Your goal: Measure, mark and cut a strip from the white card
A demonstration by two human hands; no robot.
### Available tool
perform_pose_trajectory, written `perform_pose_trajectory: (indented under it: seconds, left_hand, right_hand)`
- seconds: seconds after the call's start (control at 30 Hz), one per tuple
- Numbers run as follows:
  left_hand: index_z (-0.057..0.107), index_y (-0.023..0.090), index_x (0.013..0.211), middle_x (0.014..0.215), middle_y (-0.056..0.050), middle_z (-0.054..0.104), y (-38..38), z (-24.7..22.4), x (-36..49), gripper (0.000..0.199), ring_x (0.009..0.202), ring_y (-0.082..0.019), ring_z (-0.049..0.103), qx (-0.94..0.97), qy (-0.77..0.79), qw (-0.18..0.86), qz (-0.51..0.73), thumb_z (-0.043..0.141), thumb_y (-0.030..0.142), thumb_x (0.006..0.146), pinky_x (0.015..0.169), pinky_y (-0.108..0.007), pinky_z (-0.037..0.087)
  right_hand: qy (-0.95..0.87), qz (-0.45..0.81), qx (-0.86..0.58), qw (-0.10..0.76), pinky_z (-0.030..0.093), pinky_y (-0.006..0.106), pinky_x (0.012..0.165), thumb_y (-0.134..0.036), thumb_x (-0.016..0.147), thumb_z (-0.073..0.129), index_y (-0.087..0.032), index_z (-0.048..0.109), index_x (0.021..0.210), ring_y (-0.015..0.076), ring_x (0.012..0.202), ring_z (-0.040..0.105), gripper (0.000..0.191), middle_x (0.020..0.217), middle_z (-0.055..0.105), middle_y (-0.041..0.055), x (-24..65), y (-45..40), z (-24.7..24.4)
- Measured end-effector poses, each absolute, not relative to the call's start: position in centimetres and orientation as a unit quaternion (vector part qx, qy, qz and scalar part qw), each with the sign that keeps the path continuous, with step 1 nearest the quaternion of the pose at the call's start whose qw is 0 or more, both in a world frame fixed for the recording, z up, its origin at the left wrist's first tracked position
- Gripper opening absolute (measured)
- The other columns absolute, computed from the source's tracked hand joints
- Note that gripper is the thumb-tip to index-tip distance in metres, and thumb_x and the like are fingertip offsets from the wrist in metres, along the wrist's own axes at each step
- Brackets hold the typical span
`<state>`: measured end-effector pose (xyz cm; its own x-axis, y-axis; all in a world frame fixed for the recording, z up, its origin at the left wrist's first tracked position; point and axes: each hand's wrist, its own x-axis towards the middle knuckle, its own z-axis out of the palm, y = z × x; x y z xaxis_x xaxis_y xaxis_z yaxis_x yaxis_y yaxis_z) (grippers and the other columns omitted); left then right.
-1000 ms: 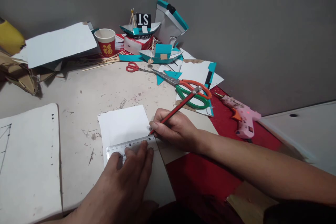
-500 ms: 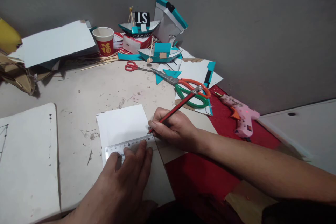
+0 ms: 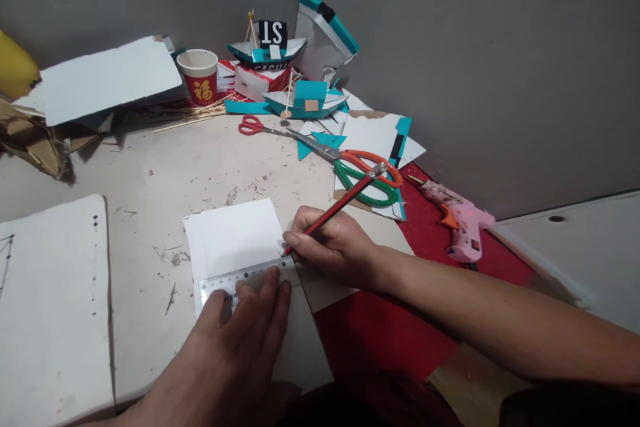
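A clear ruler (image 3: 227, 277) lies across a white sheet (image 3: 233, 233) on the worktable. The fingers of my left hand (image 3: 245, 327) are apart and press flat on the ruler, holding it down from above. My right hand (image 3: 335, 247) grips a dark red pencil (image 3: 340, 205), its thumb and fingers closed around the lower shaft. The pencil's tip touches the sheet at the ruler's upper edge, near its right end. The pencil leans up to the right, its metal end over the green and orange scissor handles.
Large scissors (image 3: 325, 149), small red scissors (image 3: 251, 125), two small boats (image 3: 306, 103), a paper cup (image 3: 198, 77) and thin sticks (image 3: 200, 113) lie behind. A pink glue gun (image 3: 463, 217) rests right. A marked white board (image 3: 55, 307) is at left.
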<state>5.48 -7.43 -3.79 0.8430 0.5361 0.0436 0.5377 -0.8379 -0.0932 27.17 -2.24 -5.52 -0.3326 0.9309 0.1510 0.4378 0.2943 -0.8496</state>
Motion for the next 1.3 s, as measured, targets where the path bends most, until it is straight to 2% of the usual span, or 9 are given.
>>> perform_pose_trajectory:
  seconds: [0.43, 0.67, 0.8, 0.9, 1.1, 1.2, 1.3]
  left_hand:
    - [0.056, 0.017, 0.134, 0.142, -0.007, 0.055, -7.2, -4.2, 5.2, 0.065, 0.109, -0.024, 0.053, -0.964, -0.26, 0.057, -0.017, 0.046, 0.061, 0.088, 0.087, -0.041, 0.034]
    - [0.057, 0.019, 0.133, 0.142, -0.004, 0.056, -7.4, -3.9, 5.5, 0.069, 0.11, -0.023, 0.053, -0.957, -0.287, 0.041, -0.009, 0.057, 0.064, 0.081, 0.088, -0.04, 0.034]
    - [0.057, 0.019, 0.133, 0.142, -0.005, 0.055, -7.4, -3.7, 5.6, 0.067, 0.111, -0.023, 0.052, -0.958, -0.284, 0.041, -0.005, 0.054, 0.063, 0.082, 0.088, -0.04, 0.033]
    - [0.056, 0.018, 0.134, 0.143, -0.005, 0.054, -7.4, -3.8, 5.5, 0.066, 0.111, -0.023, 0.051, -0.96, -0.277, 0.047, -0.005, 0.051, 0.062, 0.085, 0.088, -0.04, 0.032]
    - [0.053, 0.016, 0.137, 0.144, -0.007, 0.054, -7.7, -4.3, 5.3, 0.069, 0.112, -0.026, 0.048, -0.958, -0.273, 0.085, -0.012, 0.046, 0.063, 0.087, 0.087, -0.042, 0.032]
    - [0.051, 0.014, 0.139, 0.144, -0.008, 0.054, -8.0, -4.8, 5.4, 0.069, 0.111, -0.028, 0.047, -0.954, -0.274, 0.116, -0.027, 0.042, 0.062, 0.089, 0.086, -0.044, 0.033]
    - [0.049, 0.012, 0.14, 0.146, -0.01, 0.051, -8.3, -5.1, 5.5, 0.074, 0.11, -0.031, 0.047, -0.952, -0.283, 0.119, -0.016, 0.041, 0.064, 0.089, 0.087, -0.046, 0.034]
  right_hand:
    - [-0.718, 0.37, -0.483, 0.339, 0.035, 0.023, 0.051, -0.031, 0.091, 0.053, -0.02, 0.053, 0.071, 0.0097, 0.052, 0.045, 0.024, 0.057, 0.053, -0.0032, 27.2, -2.4, -5.6]
    - [-0.715, 0.379, -0.474, 0.348, 0.034, 0.023, 0.051, -0.03, 0.091, 0.054, -0.019, 0.054, 0.07, 0.0084, 0.051, 0.042, 0.024, 0.058, 0.052, -0.0041, 27.2, -2.4, -5.6]
    - [-0.709, 0.385, -0.478, 0.348, 0.033, 0.023, 0.05, -0.03, 0.09, 0.055, -0.019, 0.053, 0.069, 0.0086, 0.05, 0.041, 0.024, 0.057, 0.051, -0.0041, 27.1, -2.4, -5.4]
    - [-0.671, 0.434, -0.484, 0.358, 0.033, 0.022, 0.046, -0.032, 0.09, 0.056, -0.019, 0.053, 0.071, 0.0083, 0.047, 0.042, 0.023, 0.055, 0.054, -0.0036, 27.1, -2.4, -5.6]
    - [-0.503, 0.568, -0.478, 0.442, 0.038, 0.019, 0.042, -0.043, 0.087, 0.064, -0.018, 0.054, 0.079, 0.0065, 0.044, 0.049, 0.028, 0.065, 0.064, -0.001, 26.9, -2.4, -4.8]
    - [-0.499, 0.607, -0.475, 0.397, 0.04, 0.018, 0.042, -0.038, 0.084, 0.068, -0.018, 0.058, 0.083, 0.0077, 0.048, 0.053, 0.022, 0.064, 0.064, -0.0014, 26.6, -2.5, -2.5]
    - [-0.536, 0.611, -0.473, 0.342, 0.047, 0.019, 0.05, -0.026, 0.081, 0.07, -0.016, 0.064, 0.084, 0.0089, 0.056, 0.058, 0.012, 0.067, 0.064, -0.0006, 26.1, -2.6, 0.1]
